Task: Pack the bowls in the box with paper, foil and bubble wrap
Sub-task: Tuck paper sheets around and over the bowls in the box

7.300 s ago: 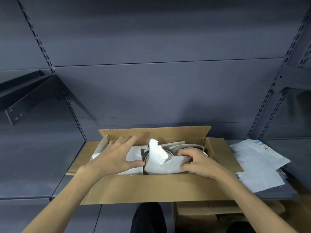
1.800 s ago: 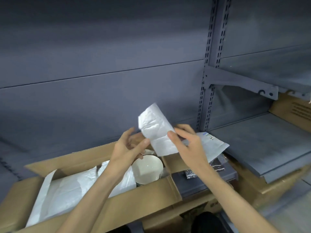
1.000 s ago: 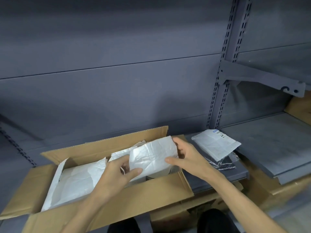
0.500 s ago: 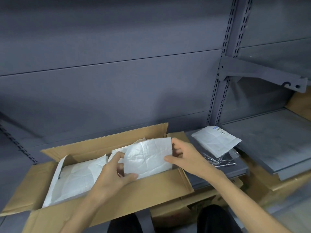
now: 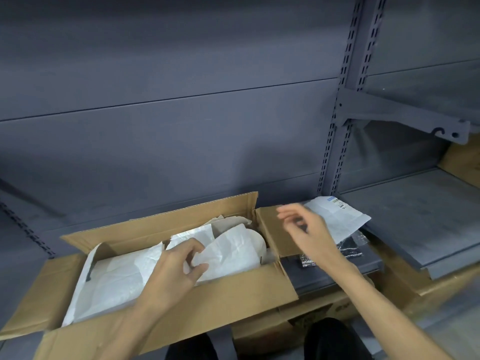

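Observation:
An open cardboard box (image 5: 220,300) sits on a grey shelf, filled with white paper. My left hand (image 5: 179,266) pinches the left edge of a white paper sheet (image 5: 231,252) that lies over a bowl at the right end of the box; only a sliver of the bowl's rim (image 5: 261,241) shows. A larger white sheet (image 5: 114,279) covers the left part of the box. My right hand (image 5: 306,229) hovers above the box's right flap (image 5: 270,224), fingers loosely spread, holding nothing.
More white paper with a printed label (image 5: 337,216) lies on the shelf right of the box, over dark shiny foil or bubble wrap pieces (image 5: 348,249). A lower grey shelf (image 5: 426,216) is at right, with cardboard boxes (image 5: 311,315) below.
My right hand has let go of the paper sheet and moved right, over the box flap. The sheet has dropped lower onto the bowl, with my left hand still on its edge.

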